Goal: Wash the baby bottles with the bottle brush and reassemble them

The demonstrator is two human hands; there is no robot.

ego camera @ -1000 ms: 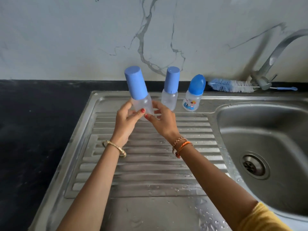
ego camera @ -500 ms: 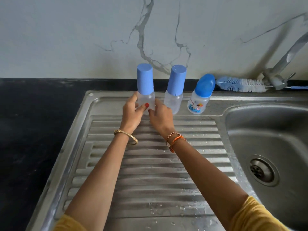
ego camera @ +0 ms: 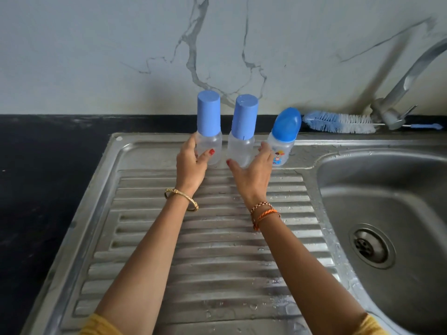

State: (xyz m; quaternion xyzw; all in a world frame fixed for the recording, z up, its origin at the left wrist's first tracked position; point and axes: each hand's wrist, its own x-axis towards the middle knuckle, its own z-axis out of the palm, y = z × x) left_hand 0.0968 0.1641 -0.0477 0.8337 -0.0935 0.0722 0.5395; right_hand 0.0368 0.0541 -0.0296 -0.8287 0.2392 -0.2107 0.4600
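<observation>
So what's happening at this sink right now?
A person is lining up capped baby bottles at the back of the drainboard. The left hand grips the left bottle, which stands upright. The right hand is cupped around the middle bottle. A third bottle with a rounded cap stands untouched beside it. The brush lies on the ledge by the faucet. All three bottles look reassembled.
</observation>
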